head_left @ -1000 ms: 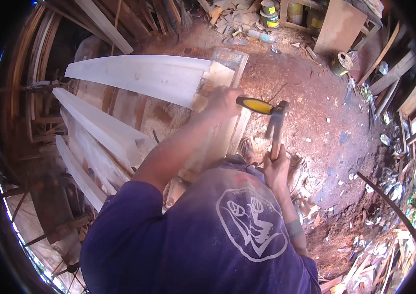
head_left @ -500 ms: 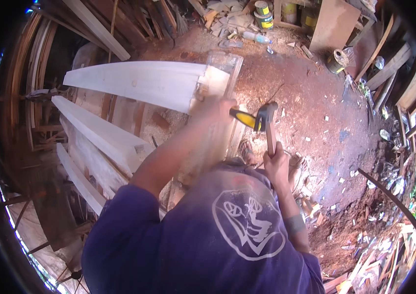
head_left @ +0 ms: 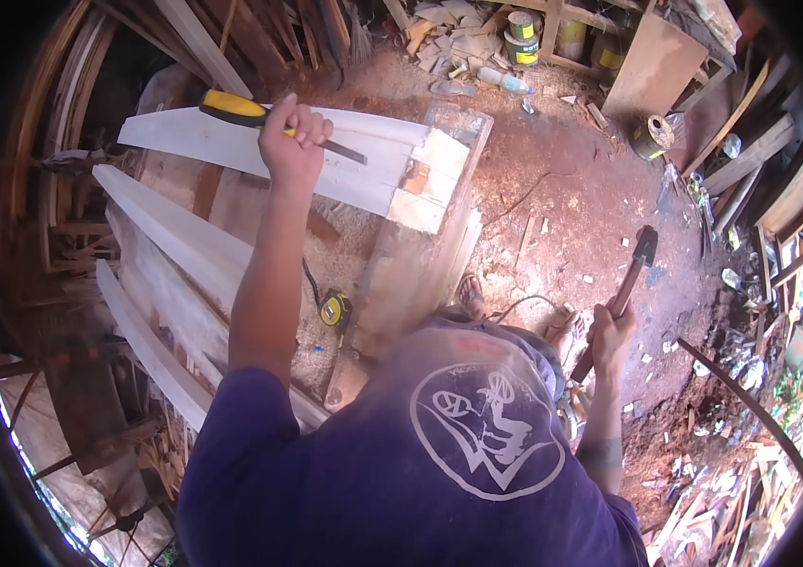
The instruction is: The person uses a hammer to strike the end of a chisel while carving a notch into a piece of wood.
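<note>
My left hand point(head_left: 290, 142) grips a yellow-and-black-handled chisel point(head_left: 226, 107) over a long pale tapered board point(head_left: 165, 132), its metal blade pointing right. That board's right end has a rough, cut-out patch and rests on a wooden bench point(head_left: 387, 283). Off to the right, over the floor, my right hand point(head_left: 609, 331) is closed round the handle of a hammer point(head_left: 639, 253), head pointing up. A yellow tape measure point(head_left: 333, 307) lies among shavings beside the bench's near part.
More pale boards point(head_left: 155, 335) lie to the left. Timber point(head_left: 99, 76) leans behind them. Cans point(head_left: 655, 137), a plastic bottle point(head_left: 505, 82) and offcuts are on the dirt floor point(head_left: 552, 151). Scrap wood and a curved dark bar point(head_left: 742, 406) are at the right.
My left hand has swung leftward and up with the chisel, away from the hammer. My right hand has moved rightward and down with the hammer. The tape measure has come into sight.
</note>
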A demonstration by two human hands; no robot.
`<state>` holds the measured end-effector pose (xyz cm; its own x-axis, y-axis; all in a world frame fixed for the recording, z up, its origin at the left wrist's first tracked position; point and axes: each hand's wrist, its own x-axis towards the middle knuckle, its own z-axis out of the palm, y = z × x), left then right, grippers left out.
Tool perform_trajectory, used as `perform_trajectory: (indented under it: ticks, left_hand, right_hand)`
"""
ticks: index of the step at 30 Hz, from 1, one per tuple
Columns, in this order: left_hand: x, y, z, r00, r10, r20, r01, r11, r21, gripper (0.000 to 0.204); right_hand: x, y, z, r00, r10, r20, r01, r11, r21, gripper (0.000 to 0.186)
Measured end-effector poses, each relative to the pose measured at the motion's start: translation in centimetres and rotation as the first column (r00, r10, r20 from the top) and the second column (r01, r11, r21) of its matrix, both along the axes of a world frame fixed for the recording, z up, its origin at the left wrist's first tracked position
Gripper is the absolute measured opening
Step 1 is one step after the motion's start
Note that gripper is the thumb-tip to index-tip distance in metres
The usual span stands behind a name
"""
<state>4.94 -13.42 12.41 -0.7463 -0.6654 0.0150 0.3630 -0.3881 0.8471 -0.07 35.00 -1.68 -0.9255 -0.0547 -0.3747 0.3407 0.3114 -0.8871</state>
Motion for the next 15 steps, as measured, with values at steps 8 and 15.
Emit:
perform_trajectory:
  ticks: [8,15]
  left_hand:
    - [-1.3,4.6,-6.4,0.971,-0.114,0.212,0.192,0.899,-0.395,0.035]
    - [-0.2,4.7,-7.9,0.936,-0.110,0.334,0.289,0.780,-0.555,0.030]
  right_hand:
    - [-1.9,-3.9,3.8,0.991,0.133,0.005,-0.133,0.991,0.007,0.014]
    - [-2.8,-5.4,5.6,0.945,0.315,-0.088,-0.301,0.943,0.141,0.016]
